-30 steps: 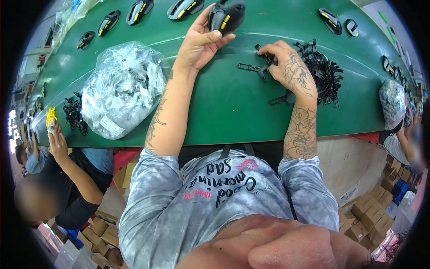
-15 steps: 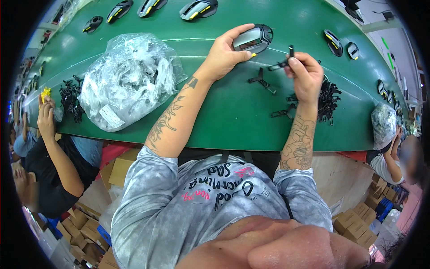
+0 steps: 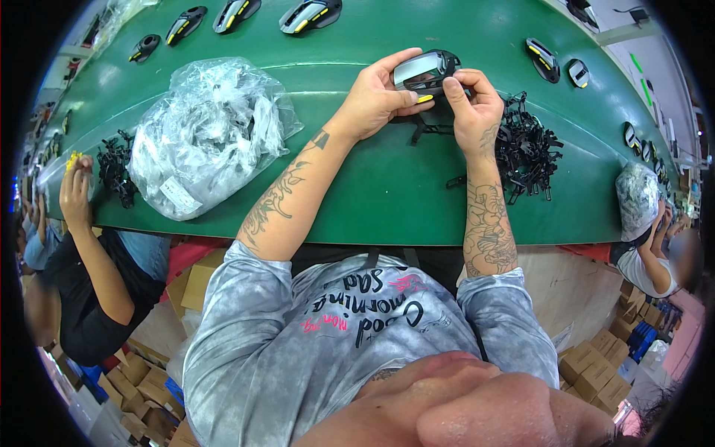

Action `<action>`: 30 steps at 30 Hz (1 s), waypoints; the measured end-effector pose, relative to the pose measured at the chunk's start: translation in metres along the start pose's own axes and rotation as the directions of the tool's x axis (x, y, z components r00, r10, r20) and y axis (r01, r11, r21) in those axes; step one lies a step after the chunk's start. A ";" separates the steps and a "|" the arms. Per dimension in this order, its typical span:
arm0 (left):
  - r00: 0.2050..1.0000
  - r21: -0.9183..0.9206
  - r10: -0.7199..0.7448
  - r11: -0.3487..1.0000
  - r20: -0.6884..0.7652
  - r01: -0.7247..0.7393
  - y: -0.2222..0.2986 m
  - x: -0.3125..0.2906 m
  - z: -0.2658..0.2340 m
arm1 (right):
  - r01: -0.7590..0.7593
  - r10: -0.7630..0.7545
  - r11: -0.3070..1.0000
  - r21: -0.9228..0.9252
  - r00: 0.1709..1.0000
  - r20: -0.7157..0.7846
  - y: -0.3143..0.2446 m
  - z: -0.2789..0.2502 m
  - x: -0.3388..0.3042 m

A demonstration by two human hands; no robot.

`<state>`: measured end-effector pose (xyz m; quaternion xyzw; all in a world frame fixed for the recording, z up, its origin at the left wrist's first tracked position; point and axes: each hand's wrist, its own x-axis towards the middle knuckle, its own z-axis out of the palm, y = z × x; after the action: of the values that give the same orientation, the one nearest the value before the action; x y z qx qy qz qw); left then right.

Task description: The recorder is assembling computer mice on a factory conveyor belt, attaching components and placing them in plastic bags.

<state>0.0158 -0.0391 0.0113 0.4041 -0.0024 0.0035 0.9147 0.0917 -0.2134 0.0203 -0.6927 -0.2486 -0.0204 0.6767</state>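
Note:
A grey and black computer mouse shell with a yellow side strip is held over the green table by my left hand, its thumb along the near edge. My right hand is closed at the shell's right end, thumb and fingers pinching a three-armed black plastic bracket against it. Most of that bracket is hidden by the fingers and the shell. Another black bracket lies on the table just under the hands. A heap of similar black brackets sits beside my right wrist.
A clear plastic bag full of wrapped pieces lies left of my left forearm, with more black parts beyond it. Mouse shells line the far side; others lie far right. Co-workers sit at both sides, one hand holding yellow pieces.
My right hand has moved left, bringing the black bracket from beside the heap to the mouse shell. The shell has turned slightly and lowered a little in my left hand.

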 end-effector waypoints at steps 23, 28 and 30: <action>1.000 0.079 0.022 0.997 0.023 -0.024 -0.006 0.002 -0.005 | -0.156 0.235 0.825 0.543 0.969 -0.080 0.008 -0.006 0.003; 0.999 0.099 0.017 0.995 0.048 -0.022 -0.007 0.002 -0.006 | -0.018 0.014 0.993 -0.118 0.999 -0.034 0.001 0.002 -0.001; 0.998 0.126 0.024 0.992 0.059 -0.031 -0.007 0.002 -0.007 | 0.020 -0.027 0.994 -0.104 0.997 -0.067 0.000 0.006 0.001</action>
<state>0.0183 -0.0383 0.0013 0.4611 -0.0337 0.0047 0.8867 0.0912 -0.2078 0.0198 -0.7227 -0.2320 -0.0650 0.6478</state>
